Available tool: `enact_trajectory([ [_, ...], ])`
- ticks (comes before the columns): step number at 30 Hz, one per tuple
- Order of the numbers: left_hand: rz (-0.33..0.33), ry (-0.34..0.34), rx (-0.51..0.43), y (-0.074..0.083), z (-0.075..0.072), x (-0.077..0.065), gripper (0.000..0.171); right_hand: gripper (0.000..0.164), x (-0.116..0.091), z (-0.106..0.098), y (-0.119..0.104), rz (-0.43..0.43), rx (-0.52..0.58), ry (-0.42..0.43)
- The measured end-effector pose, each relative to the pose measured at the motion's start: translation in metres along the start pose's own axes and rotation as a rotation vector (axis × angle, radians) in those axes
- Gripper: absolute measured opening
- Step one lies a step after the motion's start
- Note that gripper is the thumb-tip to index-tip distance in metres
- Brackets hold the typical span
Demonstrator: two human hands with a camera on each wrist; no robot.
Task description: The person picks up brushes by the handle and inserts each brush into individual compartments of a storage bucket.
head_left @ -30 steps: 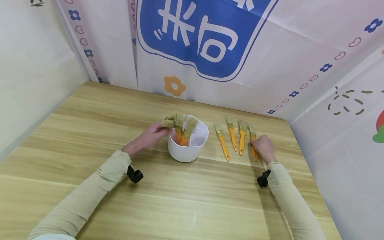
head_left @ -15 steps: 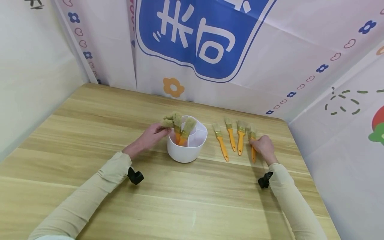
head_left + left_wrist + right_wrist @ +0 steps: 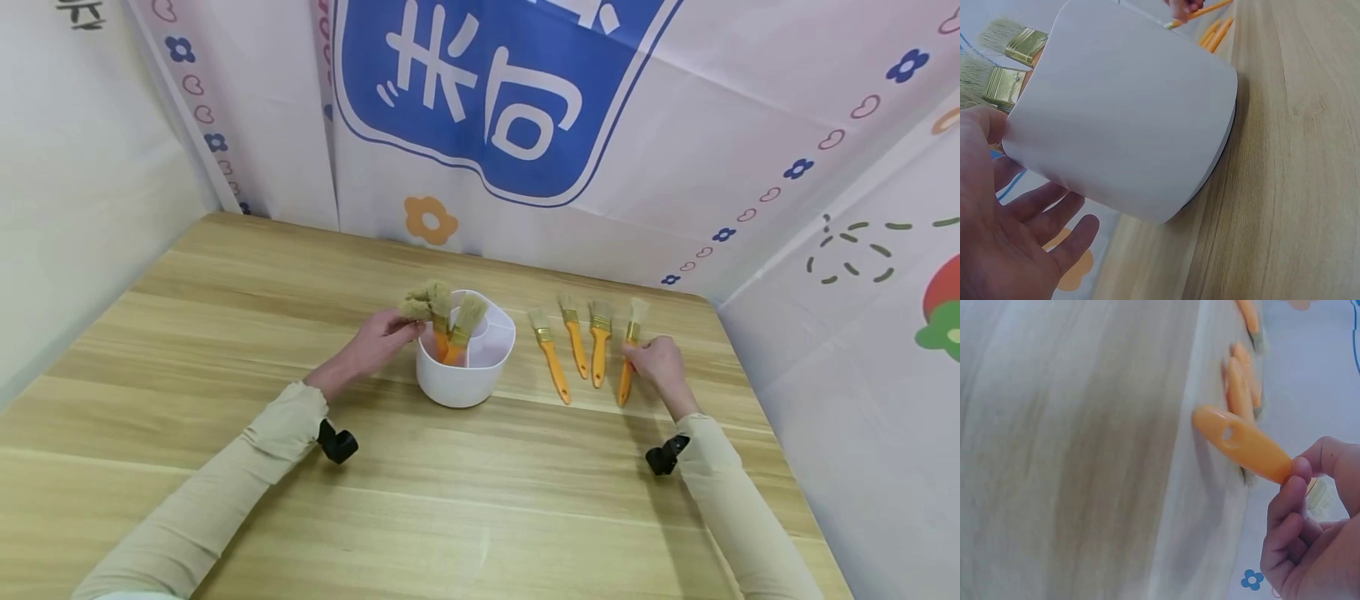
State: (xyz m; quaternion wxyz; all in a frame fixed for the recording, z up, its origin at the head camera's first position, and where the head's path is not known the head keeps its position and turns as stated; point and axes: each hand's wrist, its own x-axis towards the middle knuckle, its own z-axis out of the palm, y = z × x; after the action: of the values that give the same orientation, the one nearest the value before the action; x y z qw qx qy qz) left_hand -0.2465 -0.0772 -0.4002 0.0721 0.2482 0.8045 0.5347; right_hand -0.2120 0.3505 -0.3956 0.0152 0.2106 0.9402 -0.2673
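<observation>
A white divided caddy (image 3: pixel 457 387) stands on the table with several paintbrushes (image 3: pixel 469 313) in it, bristles up. My left hand (image 3: pixel 378 340) grips its left rim; in the left wrist view the thumb (image 3: pixel 990 122) lies at the rim beside the brushes, and the other fingers spread along the outer wall. Off to the right, my right hand (image 3: pixel 657 363) pinches an orange-handled paintbrush (image 3: pixel 625 385) around its middle, bristles pointing away. The right wrist view shows the handle end (image 3: pixel 1235 440) with its hanging hole, raised at a slant from the table.
Three more orange paintbrushes lie side by side between caddy and right hand: a left one (image 3: pixel 553 367), a middle one (image 3: pixel 577 348) and a right one (image 3: pixel 598 358). Printed white cloth (image 3: pixel 285 167) walls in the wooden table (image 3: pixel 420 508) at the back and sides.
My right hand has lifted the rightmost paintbrush and turned it, its handle end swinging left and its bristles right. The left hand stays at the caddy rim.
</observation>
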Motion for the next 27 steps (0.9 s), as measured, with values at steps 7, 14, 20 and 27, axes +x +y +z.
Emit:
enact_trajectory([
  [7, -0.007, -0.005, -0.014, -0.001, 0.0, 0.001, 0.039, 0.033, -0.005, -0.005, -0.001, -0.041, 0.072, 0.007],
  [14, 0.007, 0.005, -0.016, -0.004, 0.001, 0.001, 0.037, 0.023, -0.01, -0.004, -0.003, -0.073, 0.139, 0.038],
  [20, 0.01, 0.016, -0.016, -0.004, 0.001, 0.002, 0.036, 0.021, -0.017, -0.002, -0.011, -0.106, 0.16, 0.085],
  [27, -0.001, 0.014, -0.009, -0.004, 0.001, 0.002, 0.035, 0.023, -0.022, 0.001, -0.02, -0.127, 0.227, 0.102],
])
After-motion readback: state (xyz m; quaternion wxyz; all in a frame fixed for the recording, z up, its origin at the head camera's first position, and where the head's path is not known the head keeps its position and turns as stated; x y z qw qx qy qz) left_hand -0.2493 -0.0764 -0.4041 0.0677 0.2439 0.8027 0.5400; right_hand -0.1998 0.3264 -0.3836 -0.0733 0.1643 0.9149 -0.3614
